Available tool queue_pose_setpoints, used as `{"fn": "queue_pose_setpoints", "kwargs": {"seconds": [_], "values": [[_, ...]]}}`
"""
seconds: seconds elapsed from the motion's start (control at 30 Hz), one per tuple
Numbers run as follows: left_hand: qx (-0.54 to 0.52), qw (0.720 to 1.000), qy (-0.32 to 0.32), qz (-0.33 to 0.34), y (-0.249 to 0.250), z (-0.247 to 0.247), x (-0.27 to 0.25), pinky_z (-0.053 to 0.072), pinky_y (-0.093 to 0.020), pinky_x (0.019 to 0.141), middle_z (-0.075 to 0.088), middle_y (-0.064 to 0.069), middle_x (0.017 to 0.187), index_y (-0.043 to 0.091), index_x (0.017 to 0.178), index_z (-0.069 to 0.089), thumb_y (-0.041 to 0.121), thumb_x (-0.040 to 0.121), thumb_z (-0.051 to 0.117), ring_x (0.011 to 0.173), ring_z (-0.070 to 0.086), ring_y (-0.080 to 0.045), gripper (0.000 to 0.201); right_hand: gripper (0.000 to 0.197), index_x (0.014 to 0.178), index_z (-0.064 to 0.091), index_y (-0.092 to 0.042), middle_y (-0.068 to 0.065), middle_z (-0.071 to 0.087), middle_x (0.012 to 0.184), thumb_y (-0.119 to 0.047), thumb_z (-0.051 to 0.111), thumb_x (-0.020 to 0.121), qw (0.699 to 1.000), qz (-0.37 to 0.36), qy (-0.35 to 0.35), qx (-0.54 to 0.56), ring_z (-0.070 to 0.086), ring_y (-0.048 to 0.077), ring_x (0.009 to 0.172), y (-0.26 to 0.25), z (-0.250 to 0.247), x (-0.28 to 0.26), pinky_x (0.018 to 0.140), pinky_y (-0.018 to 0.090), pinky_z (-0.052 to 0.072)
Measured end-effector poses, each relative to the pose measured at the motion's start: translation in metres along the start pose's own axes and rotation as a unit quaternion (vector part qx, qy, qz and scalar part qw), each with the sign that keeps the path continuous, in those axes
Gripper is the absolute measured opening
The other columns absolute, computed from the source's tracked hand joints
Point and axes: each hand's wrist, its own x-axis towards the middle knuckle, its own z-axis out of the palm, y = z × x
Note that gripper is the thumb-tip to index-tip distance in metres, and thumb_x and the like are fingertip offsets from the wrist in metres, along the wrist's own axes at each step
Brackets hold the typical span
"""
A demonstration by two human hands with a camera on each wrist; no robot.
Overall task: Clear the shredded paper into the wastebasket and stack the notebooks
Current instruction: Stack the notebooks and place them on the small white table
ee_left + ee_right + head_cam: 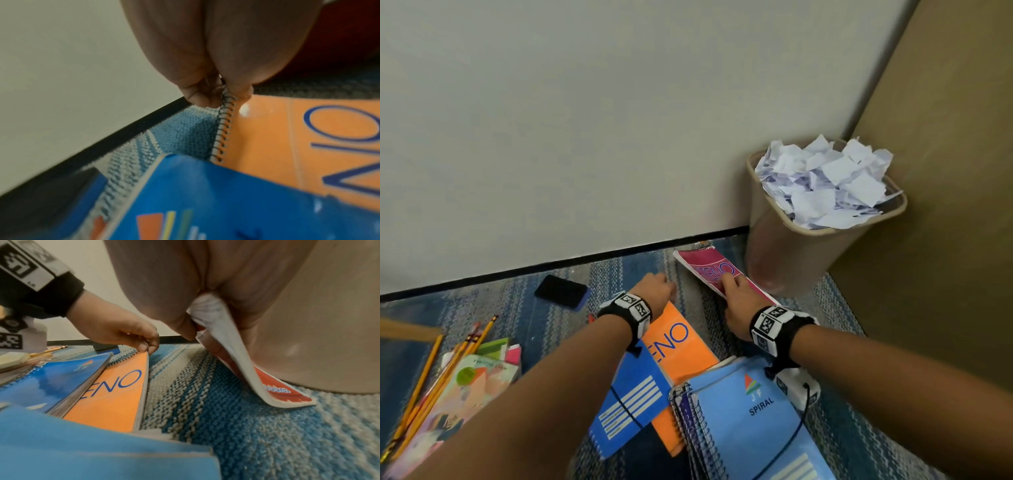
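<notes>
My left hand (654,291) pinches the spiral-bound top corner of the orange steno notebook (678,346), seen close in the left wrist view as orange cover (287,138) and wire coil. My right hand (739,301) grips the near edge of the magenta steno notebook (714,270), lifting that edge off the rug; its white pages (230,340) bend in the right wrist view. A dark blue notebook (633,401) overlaps the orange one. Light blue spiral notebooks (746,421) lie nearest me. The tan wastebasket (791,253) is heaped with shredded paper (828,181).
A black phone (561,291) lies on the striped blue rug (524,308) by the wall. Pencils (431,377), sticky notes and a pastel book (465,387) sit at the left. A brown panel (945,205) stands right of the wastebasket, in the corner.
</notes>
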Motion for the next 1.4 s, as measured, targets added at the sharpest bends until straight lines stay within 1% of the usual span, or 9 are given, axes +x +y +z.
{"fn": "queue_pose_setpoints", "kwargs": {"seconds": [0.1,0.2,0.47,0.67,0.83,0.97,1.1,1.23,1.4], "values": [[0.045,0.999,-0.014,0.015,-0.001,0.002,-0.003,0.046,-0.04,0.089,0.047,-0.014,0.124,0.01,0.128,0.047,0.008,0.094,0.044,0.111,0.05,-0.031,0.034,0.04,0.114,0.036,-0.014,0.018,0.038,0.127,-0.002,0.054,0.079,1.0,0.002,-0.002,-0.004,0.058,0.041,0.095,-0.002,-0.003,-0.004,0.08,0.043,0.049],[-0.073,0.994,0.075,-0.026,-0.005,-0.003,-0.004,0.048,-0.032,0.076,0.065,-0.004,0.101,0.018,0.092,0.062,0.008,0.088,0.05,0.096,0.061,-0.024,0.017,0.041,0.12,0.037,-0.014,0.018,0.04,0.127,-0.009,0.056,0.084,1.0,-0.001,-0.01,-0.026,0.058,0.04,0.101,0.0,-0.007,-0.005,0.085,0.043,0.049],[-0.31,0.888,0.323,-0.106,0.017,-0.064,-0.001,0.041,-0.029,0.073,0.066,-0.009,0.086,0.007,0.089,0.067,0.009,0.092,0.054,0.088,0.062,-0.029,0.014,0.045,0.133,0.045,-0.011,0.016,0.045,0.137,-0.03,0.055,0.094,0.996,-0.013,-0.077,-0.052,0.05,0.033,0.121,0.019,-0.005,-0.018,0.101,0.035,0.04],[-0.321,0.795,0.512,0.063,0.083,-0.172,-0.014,0.049,-0.031,0.08,0.07,-0.007,0.087,0.014,0.092,0.073,0.021,0.089,0.058,0.08,0.065,-0.025,0.017,0.029,0.115,0.06,-0.008,0.015,0.06,0.121,-0.025,0.053,0.092,0.995,-0.012,-0.076,-0.07,0.056,0.033,0.114,0.047,-0.011,-0.036,0.093,0.032,0.043],[-0.35,0.836,0.377,0.188,0.133,-0.227,-0.005,0.052,-0.02,0.087,0.06,-0.003,0.131,0.012,0.121,0.066,0.013,0.095,0.056,0.095,0.067,-0.016,0.028,0.02,0.103,0.064,-0.009,0.013,0.064,0.109,-0.018,0.051,0.091,0.995,-0.003,-0.072,-0.072,0.059,0.03,0.103,0.072,-0.01,-0.053,0.083,0.029,0.043],[-0.319,0.839,0.411,0.159,0.122,-0.198,-0.013,0.046,-0.019,0.087,0.072,-0.004,0.104,0.014,0.102,0.075,0.015,0.088,0.062,0.089,0.066,-0.018,0.019,0.015,0.1,0.059,-0.014,0.014,0.065,0.11,-0.021,0.048,0.093,0.993,0.022,-0.092,-0.072,0.06,0.032,0.1,0.088,-0.006,-0.062,0.081,0.03,0.044],[-0.295,0.877,0.378,0.031,0.085,-0.138,-0.021,0.043,-0.021,0.08,0.072,-0.004,0.094,0.016,0.095,0.074,0.019,0.089,0.06,0.087,0.064,-0.02,0.016,0.025,0.111,0.057,-0.014,0.01,0.066,0.113,-0.03,0.048,0.096,0.991,0.046,-0.109,-0.056,0.06,0.031,0.104,0.089,-0.001,-0.063,0.085,0.031,0.046],[-0.21,0.95,0.166,-0.16,0.024,-0.044,-0.03,0.05,-0.039,0.088,0.065,-0.018,0.11,0.009,0.106,0.064,0.025,0.091,0.05,0.102,0.061,-0.034,0.026,0.038,0.124,0.051,-0.013,0.013,0.057,0.123,-0.032,0.056,0.092,0.998,0.04,-0.041,-0.023,0.056,0.03,0.111,0.075,0.006,-0.044,0.095,0.033,0.045],[-0.157,0.896,-0.008,-0.415,-0.058,0.055,-0.085,0.041,-0.04,0.103,0.045,-0.019,0.138,0.008,0.135,0.044,0.047,0.082,0.06,0.127,0.045,-0.035,0.068,0.059,0.142,0.036,-0.039,0.016,0.024,0.148,-0.047,0.056,0.087,0.988,0.069,-0.066,-0.125,0.035,0.041,0.132,0.054,0.026,-0.02,0.115,0.042,0.027]]}}
